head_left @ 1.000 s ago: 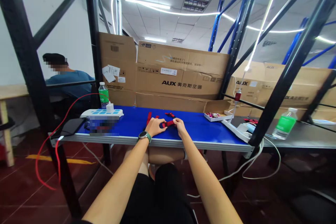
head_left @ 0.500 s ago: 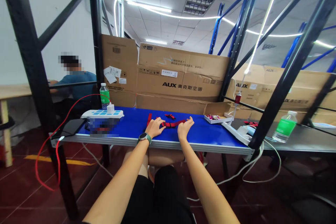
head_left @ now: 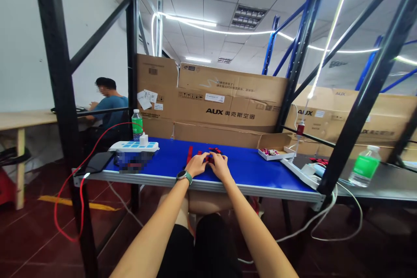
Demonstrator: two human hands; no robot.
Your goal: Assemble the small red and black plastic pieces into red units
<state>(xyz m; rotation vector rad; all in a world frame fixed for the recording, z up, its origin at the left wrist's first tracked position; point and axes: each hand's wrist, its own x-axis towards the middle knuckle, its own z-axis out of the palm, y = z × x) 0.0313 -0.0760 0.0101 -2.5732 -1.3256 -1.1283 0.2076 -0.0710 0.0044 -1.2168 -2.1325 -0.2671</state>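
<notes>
On the blue tabletop (head_left: 169, 163) my left hand (head_left: 196, 165), with a watch (head_left: 184, 176) on its wrist, has its fingers curled in from the left. From the other side my right hand (head_left: 220, 167) meets it, fingertips nearly touching. Both pinch a red webbing strap with black fittings (head_left: 210, 158), mostly hidden behind the fingers. Left of them a flat red strap end (head_left: 189, 154) sticks out across the table. Just behind the right fingers lies a small red strap piece with black parts (head_left: 216, 150).
To the left are a power strip (head_left: 125, 146), a bottle (head_left: 137, 124), a red cable (head_left: 82, 213) and a dark phone-like slab (head_left: 96, 162). A small open box (head_left: 276, 153) and a white power strip (head_left: 301, 176) stand right. Cardboard (head_left: 195, 113) walls the back. A person (head_left: 112, 106) sits far left.
My right hand has moved left to meet my left hand, and the strap that was stretched between them is now gathered at the fingertips. The view has shifted slightly.
</notes>
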